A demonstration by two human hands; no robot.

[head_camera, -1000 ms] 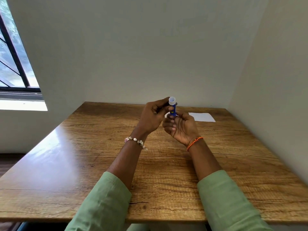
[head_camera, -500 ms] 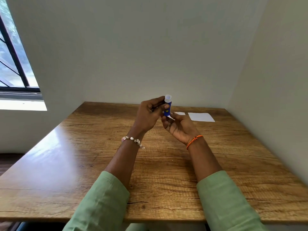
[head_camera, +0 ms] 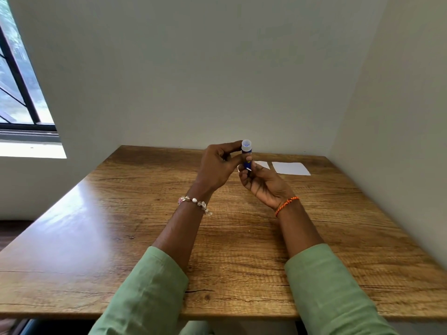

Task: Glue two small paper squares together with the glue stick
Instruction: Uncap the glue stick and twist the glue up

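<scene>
A small blue glue stick (head_camera: 247, 154) with a pale translucent cap stands upright in the air above the wooden table (head_camera: 121, 238). My left hand (head_camera: 217, 166) pinches its upper body between thumb and fingers. My right hand (head_camera: 264, 186) lies palm up just below, its fingertips closed around the stick's white lower end. Two white paper squares lie flat at the table's far right: a smaller one (head_camera: 263, 164), partly hidden behind my hands, and a larger one (head_camera: 290, 168).
The table stands in a corner, with walls right behind it and along its right side. A window (head_camera: 19, 93) is on the left wall. My green sleeves (head_camera: 326, 286) cross the table's near edge.
Both hands with the stick drifted a little left, then back. My right fingers have uncurled somewhat, and the smaller square now shows behind them.
</scene>
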